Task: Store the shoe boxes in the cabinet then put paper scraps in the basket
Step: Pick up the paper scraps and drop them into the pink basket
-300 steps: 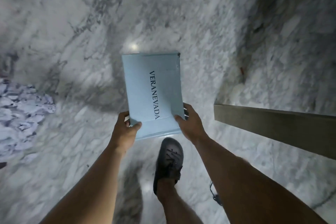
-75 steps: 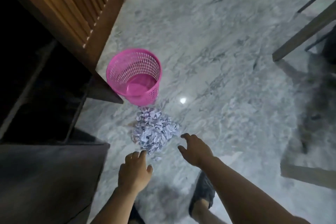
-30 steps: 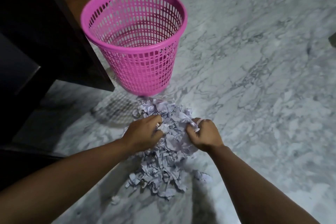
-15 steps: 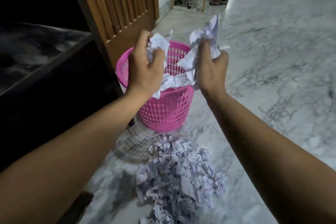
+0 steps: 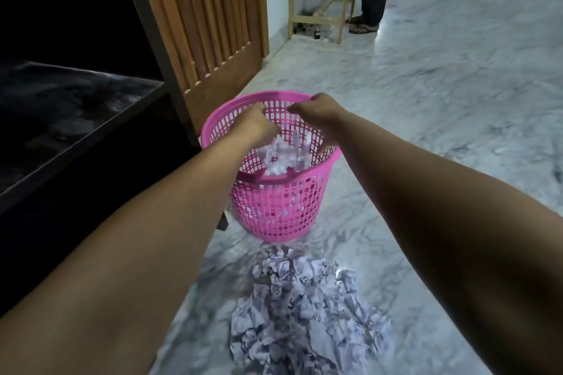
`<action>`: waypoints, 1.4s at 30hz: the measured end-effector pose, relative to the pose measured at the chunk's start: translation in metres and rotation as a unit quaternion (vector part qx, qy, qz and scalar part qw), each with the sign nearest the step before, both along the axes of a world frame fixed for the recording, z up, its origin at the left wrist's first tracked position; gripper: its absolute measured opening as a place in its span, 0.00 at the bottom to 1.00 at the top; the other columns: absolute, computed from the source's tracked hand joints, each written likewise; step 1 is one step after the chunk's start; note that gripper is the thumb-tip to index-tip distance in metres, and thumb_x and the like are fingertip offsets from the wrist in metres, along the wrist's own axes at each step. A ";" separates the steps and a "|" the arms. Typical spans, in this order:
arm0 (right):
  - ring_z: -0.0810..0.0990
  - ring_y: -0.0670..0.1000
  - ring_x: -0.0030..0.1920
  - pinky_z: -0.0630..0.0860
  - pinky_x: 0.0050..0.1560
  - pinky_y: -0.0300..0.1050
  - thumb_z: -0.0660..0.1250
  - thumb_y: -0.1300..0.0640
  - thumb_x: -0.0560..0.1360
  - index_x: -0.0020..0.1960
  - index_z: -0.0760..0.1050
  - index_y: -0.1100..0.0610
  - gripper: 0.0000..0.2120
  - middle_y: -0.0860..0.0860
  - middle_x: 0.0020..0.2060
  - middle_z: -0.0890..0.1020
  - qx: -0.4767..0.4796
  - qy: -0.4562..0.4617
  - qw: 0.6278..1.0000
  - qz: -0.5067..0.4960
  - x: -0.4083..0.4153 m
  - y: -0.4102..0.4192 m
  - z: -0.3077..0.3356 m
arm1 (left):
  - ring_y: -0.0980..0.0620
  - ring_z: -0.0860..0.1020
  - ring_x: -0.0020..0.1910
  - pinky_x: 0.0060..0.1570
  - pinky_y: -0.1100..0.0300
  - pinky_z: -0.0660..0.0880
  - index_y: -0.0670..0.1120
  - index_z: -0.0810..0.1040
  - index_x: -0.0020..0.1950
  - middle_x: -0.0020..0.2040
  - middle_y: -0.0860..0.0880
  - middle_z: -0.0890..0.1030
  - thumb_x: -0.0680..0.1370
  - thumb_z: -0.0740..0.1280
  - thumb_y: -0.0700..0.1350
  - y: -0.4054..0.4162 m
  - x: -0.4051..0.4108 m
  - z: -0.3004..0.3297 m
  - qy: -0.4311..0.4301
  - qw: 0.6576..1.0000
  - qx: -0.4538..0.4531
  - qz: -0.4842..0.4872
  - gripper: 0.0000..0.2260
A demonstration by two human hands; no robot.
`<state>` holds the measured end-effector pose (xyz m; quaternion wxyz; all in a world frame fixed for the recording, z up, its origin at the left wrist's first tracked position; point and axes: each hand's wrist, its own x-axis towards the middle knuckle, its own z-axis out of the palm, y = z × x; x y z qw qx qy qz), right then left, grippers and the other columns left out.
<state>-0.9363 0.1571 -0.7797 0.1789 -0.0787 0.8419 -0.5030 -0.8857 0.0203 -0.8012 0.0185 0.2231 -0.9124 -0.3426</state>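
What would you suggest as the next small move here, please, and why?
Probably draw both hands back and down to the paper scraps on the floor for another handful. The left hand and right hand hang over the pink basket, white paper is dropping inside it, and a large pile remains in front.
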 end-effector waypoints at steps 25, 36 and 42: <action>0.69 0.58 0.72 0.71 0.65 0.60 0.62 0.27 0.73 0.75 0.65 0.40 0.34 0.52 0.71 0.70 0.334 0.091 0.937 0.048 0.221 0.193 -0.292 | 0.38 0.26 0.77 0.76 0.34 0.40 0.63 0.30 0.78 0.78 0.50 0.23 0.58 0.58 0.86 0.044 0.237 -0.269 -0.233 0.946 -0.142 -0.176 0.60; 0.70 0.57 0.68 0.73 0.65 0.56 0.58 0.42 0.82 0.79 0.56 0.42 0.27 0.54 0.70 0.69 0.389 0.129 0.896 0.171 0.272 0.174 -0.321 | 0.43 0.64 0.73 0.63 0.48 0.74 0.57 0.54 0.80 0.76 0.50 0.56 0.76 0.71 0.59 0.089 0.259 -0.301 -0.146 0.952 -0.098 -0.249 0.38; 0.75 0.57 0.59 0.77 0.55 0.53 0.63 0.53 0.80 0.67 0.74 0.50 0.16 0.53 0.60 0.76 0.319 0.138 0.929 0.125 0.248 0.182 -0.312 | 0.47 0.73 0.62 0.51 0.52 0.76 0.53 0.66 0.70 0.70 0.51 0.67 0.80 0.60 0.54 0.101 0.250 -0.287 -0.112 0.960 -0.061 -0.251 0.19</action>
